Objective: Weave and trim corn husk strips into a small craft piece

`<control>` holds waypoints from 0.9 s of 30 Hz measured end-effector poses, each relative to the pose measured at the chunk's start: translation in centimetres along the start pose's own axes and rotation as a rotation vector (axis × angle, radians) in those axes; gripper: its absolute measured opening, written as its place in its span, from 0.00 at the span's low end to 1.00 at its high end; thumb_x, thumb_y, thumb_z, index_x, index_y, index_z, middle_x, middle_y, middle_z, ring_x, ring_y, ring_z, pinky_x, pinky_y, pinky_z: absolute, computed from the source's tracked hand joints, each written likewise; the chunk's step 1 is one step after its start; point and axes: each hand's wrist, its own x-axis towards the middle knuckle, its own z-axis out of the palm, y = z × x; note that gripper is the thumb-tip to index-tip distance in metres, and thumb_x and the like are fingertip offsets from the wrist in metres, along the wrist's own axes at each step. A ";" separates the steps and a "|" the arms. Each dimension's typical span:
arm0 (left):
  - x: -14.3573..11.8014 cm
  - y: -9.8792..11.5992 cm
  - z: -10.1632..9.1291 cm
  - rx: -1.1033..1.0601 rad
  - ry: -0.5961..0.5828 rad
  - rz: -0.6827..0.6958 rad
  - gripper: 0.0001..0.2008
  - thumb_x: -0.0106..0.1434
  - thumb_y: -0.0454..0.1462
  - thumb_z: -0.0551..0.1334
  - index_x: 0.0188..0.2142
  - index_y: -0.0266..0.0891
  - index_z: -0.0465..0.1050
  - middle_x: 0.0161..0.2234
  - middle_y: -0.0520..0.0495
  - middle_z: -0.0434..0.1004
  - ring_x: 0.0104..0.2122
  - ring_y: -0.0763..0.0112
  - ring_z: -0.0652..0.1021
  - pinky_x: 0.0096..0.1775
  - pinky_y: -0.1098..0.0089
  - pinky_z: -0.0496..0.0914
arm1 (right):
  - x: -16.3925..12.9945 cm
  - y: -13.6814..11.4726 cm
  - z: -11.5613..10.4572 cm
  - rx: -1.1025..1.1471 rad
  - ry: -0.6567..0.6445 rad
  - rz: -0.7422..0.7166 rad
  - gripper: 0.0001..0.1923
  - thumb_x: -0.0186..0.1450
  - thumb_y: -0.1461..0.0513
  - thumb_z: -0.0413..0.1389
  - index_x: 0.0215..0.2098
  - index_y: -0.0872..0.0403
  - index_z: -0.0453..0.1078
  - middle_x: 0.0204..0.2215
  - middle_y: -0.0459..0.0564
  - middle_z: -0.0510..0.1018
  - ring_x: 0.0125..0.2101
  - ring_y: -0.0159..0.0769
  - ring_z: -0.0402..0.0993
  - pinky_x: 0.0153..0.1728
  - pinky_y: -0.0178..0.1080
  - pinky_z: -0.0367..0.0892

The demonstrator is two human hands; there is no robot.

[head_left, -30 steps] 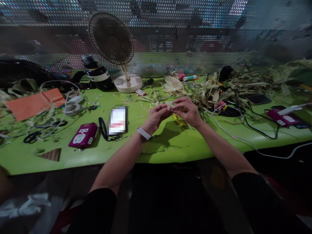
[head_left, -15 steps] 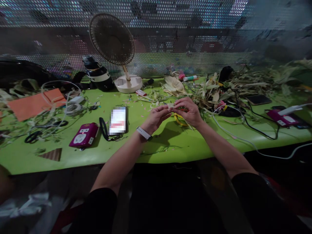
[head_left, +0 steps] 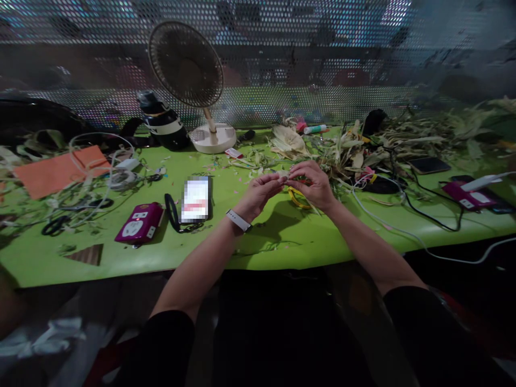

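Note:
My left hand (head_left: 262,192) and my right hand (head_left: 312,185) meet above the green table, their fingertips pinched together. Between them is a small pale scrap (head_left: 287,178) that looks like corn husk, mostly covered by the fingers. A watch with a pale strap (head_left: 238,220) is on my left wrist. Beneath my right hand lies a yellow loop-shaped thing (head_left: 297,200), partly hidden by the fingers. Dried corn husks (head_left: 288,141) are spread just beyond my hands, with a larger heap (head_left: 355,153) to their right.
On the left are a lit phone (head_left: 195,200), a purple power socket (head_left: 139,224), scissors (head_left: 56,224) and orange paper (head_left: 62,171). A fan (head_left: 212,138) and a black bottle (head_left: 166,129) stand behind. Cables (head_left: 427,248) cross the right side near another purple socket (head_left: 470,196).
My fingertips have shifted slightly and closed further over the pale scrap, so less of it shows. Both arms stay in nearly the same place.

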 end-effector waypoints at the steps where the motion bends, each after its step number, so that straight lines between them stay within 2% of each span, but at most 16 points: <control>1: 0.0 0.0 0.0 -0.003 0.006 0.000 0.10 0.48 0.38 0.74 0.30 0.39 0.79 0.34 0.49 0.83 0.36 0.73 0.81 0.51 0.64 0.72 | 0.0 0.0 0.0 -0.008 0.004 0.003 0.11 0.59 0.49 0.64 0.31 0.46 0.75 0.35 0.49 0.77 0.41 0.42 0.73 0.48 0.49 0.68; 9: -0.1 -0.1 0.5 -0.079 0.042 0.003 0.12 0.44 0.36 0.76 0.30 0.39 0.80 0.31 0.51 0.83 0.32 0.76 0.80 0.46 0.69 0.74 | -0.2 0.5 -0.2 -0.063 0.009 -0.051 0.07 0.61 0.52 0.63 0.30 0.44 0.75 0.36 0.48 0.75 0.42 0.41 0.73 0.49 0.49 0.68; 14: -0.4 -0.1 1.0 -0.082 0.045 0.013 0.11 0.47 0.36 0.75 0.31 0.38 0.79 0.32 0.50 0.83 0.33 0.75 0.81 0.50 0.67 0.73 | -0.3 0.5 -0.1 -0.088 -0.005 -0.035 0.10 0.61 0.50 0.62 0.30 0.46 0.74 0.36 0.48 0.76 0.43 0.43 0.72 0.50 0.51 0.66; 17: -0.6 -0.2 1.2 -0.080 0.056 0.046 0.13 0.47 0.37 0.75 0.33 0.38 0.79 0.33 0.50 0.83 0.35 0.73 0.82 0.51 0.65 0.73 | -0.3 0.3 0.3 -0.092 0.033 -0.019 0.12 0.63 0.49 0.61 0.31 0.47 0.72 0.36 0.50 0.76 0.43 0.42 0.72 0.50 0.50 0.66; 21: -0.8 -0.6 1.4 -0.055 0.079 0.125 0.15 0.46 0.41 0.76 0.34 0.41 0.79 0.34 0.51 0.83 0.38 0.70 0.82 0.50 0.63 0.74 | -0.5 0.2 1.0 -0.016 0.092 0.051 0.14 0.63 0.48 0.60 0.32 0.49 0.70 0.38 0.51 0.75 0.44 0.41 0.72 0.51 0.49 0.67; 27: -0.9 -1.1 1.7 0.060 0.137 0.276 0.16 0.47 0.44 0.75 0.34 0.41 0.80 0.35 0.49 0.83 0.36 0.70 0.82 0.49 0.63 0.75 | -0.8 0.3 1.9 0.249 0.099 0.276 0.19 0.59 0.46 0.62 0.33 0.51 0.68 0.37 0.48 0.73 0.37 0.34 0.73 0.43 0.42 0.72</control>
